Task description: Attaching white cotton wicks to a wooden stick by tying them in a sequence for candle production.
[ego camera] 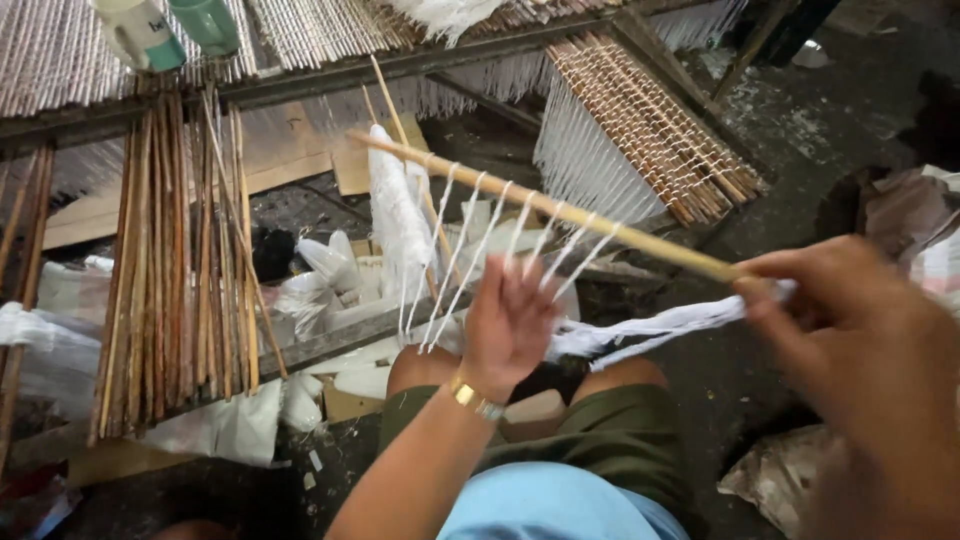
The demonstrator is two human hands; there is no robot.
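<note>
Your right hand (850,330) pinches the bamboo stick (545,207); your left hand (508,322), fingers spread, combs the white strings (470,250). Keep strands evenly spaced.

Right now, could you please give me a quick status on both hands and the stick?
Right hand pinching bamboo stick end and white strings. Left hand open, fingers among strings. Nothing blocking.

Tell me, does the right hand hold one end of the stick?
Yes: the right hand grips the near end of the stick, together with a bunch of white strings.
</note>
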